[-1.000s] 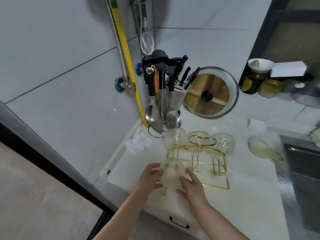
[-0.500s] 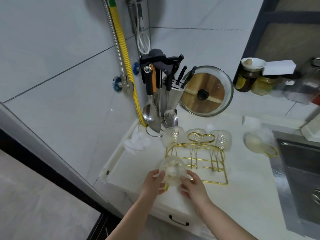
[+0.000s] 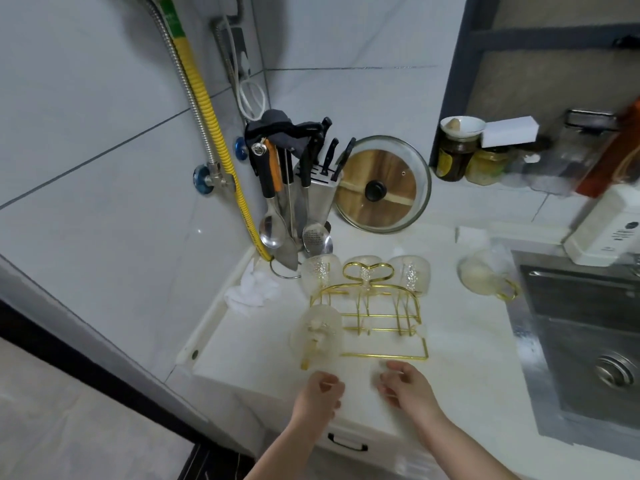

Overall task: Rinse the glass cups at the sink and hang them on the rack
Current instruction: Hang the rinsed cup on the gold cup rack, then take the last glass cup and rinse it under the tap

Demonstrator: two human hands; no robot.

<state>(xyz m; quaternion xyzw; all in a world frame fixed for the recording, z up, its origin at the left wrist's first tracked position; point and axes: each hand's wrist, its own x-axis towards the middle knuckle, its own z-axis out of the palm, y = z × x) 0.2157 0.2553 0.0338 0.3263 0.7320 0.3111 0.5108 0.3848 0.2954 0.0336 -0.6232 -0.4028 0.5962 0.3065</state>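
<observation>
A gold wire rack (image 3: 375,318) stands on the white counter. Three glass cups hang on its far side: one on the left (image 3: 320,271), one in the middle (image 3: 362,268), one on the right (image 3: 410,273). A fourth glass cup with a gold handle (image 3: 318,332) hangs on the near left peg. Another glass cup (image 3: 483,277) lies on its side by the sink (image 3: 588,341). My left hand (image 3: 320,396) and my right hand (image 3: 407,386) hover empty just in front of the rack, fingers loosely curled and apart.
A utensil and knife holder (image 3: 298,199) and a glass pot lid (image 3: 382,185) stand against the back wall. A crumpled white tissue (image 3: 252,289) lies left of the rack. Jars (image 3: 453,154) sit on the ledge, a white bottle (image 3: 606,230) stands behind the sink.
Both hands let go of the glass cup, which now hangs on the rack's near left peg, and drew back toward me. The camera view shifted a little left and up.
</observation>
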